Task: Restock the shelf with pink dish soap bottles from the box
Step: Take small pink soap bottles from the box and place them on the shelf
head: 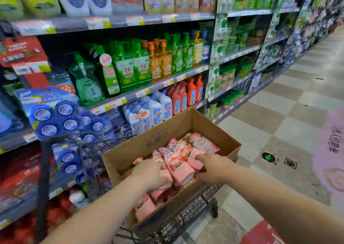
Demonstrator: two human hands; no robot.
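Both forearms reach forward from the lower edge of the view into the cardboard box (188, 126), which sits in a black wire cart (188, 211). The cart's left side stands close against the shelf (149, 90). Its right side borders the checkered floor (275, 117), where one cart wheel (214, 206) rests. The left hand (149, 172) lies palm down at the near left of the box, fingers curled over one of the pink dish soap bottles (178, 166) and grasping it. The right hand (214, 168) grips the right end of a neighbouring bottle, thumb on top and fingers curled beneath. The bottles lie flat in layers, filling the box floor from the near wall to past the middle; the box walls rise above them on all sides. Beyond the box, the shelf tiers carry white and red bottles (167, 105) and, one tier up, green and orange pump bottles (145, 66). The floor runs on down the aisle to the right, with a drain grate (290, 163) near the cart.
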